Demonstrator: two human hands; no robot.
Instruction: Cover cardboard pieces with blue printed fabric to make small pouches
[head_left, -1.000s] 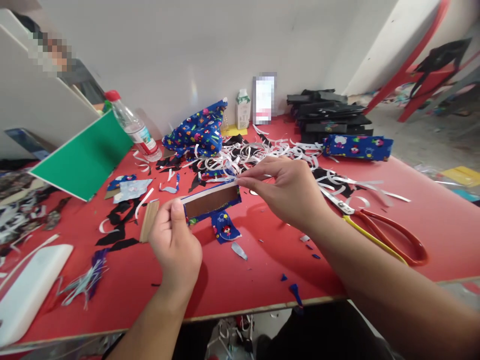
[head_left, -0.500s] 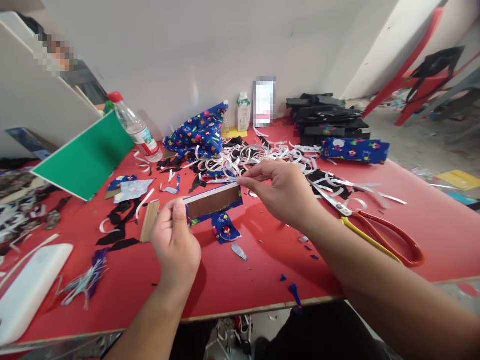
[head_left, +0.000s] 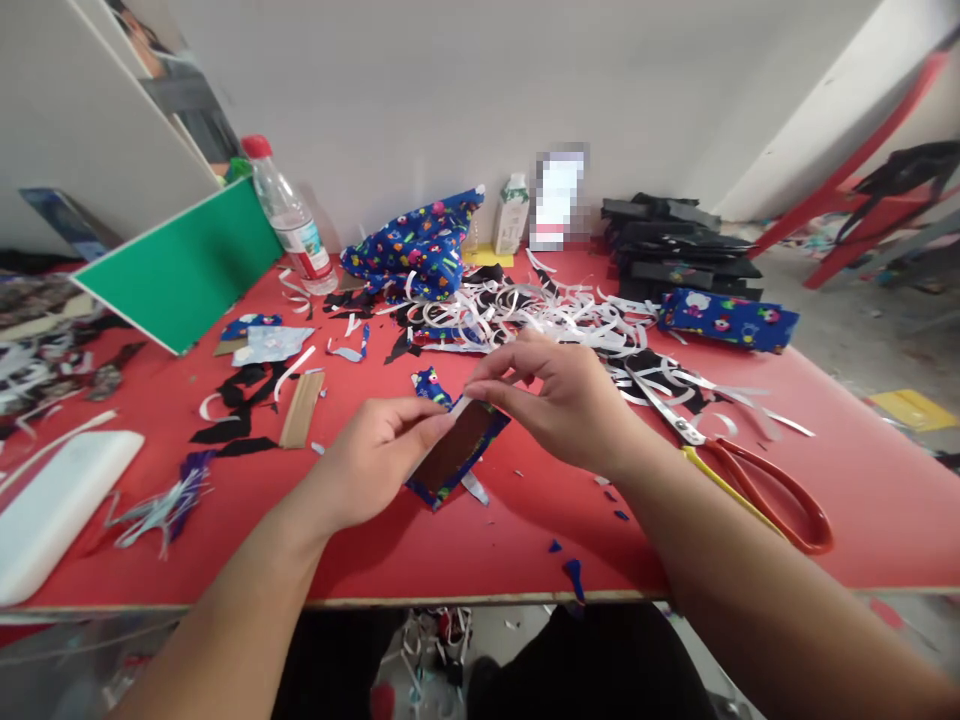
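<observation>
Both hands have dropped lower and closer to the body since the earlier frame; the cardboard piece (head_left: 459,452), which stood on edge with its long side level, now tilts diagonally with the brown face up. Camera has pitched too, so bottle and green board sit higher in view.

Left hand (head_left: 375,455) grips the piece along its lower left edge, thumb on top, fingers under. Right hand (head_left: 559,400) pinches the upper corner, thumb and forefinger closed on what looks like a white strip (head_left: 459,406) at the edge; can't tell if that is tape backing or just the board's rim. Piece is held just above the red worktop (head_left: 862,470), in front of the body, with blue printed fabric (head_left: 450,485) wrapped around its underside and showing at the bottom corner.

Judgement on doing this well: keep the left-hand grip firm so the card doesn't flex, keep the fabric taut around the edge, and work the pinch along the edge in a steady line rather than plucking, so the fabric border stays even and flat.

Nearby: red-handled scissors (head_left: 739,465) just to the right of the right forearm, pile of white curled strips (head_left: 540,315) behind the hands, bundle of blue fabric (head_left: 420,245) farther back, a wrapped blue piece (head_left: 727,318) by the black stack (head_left: 675,250), loose cardboard strip (head_left: 302,408) to the left, plastic bottle (head_left: 289,215), green board (head_left: 187,270).
</observation>
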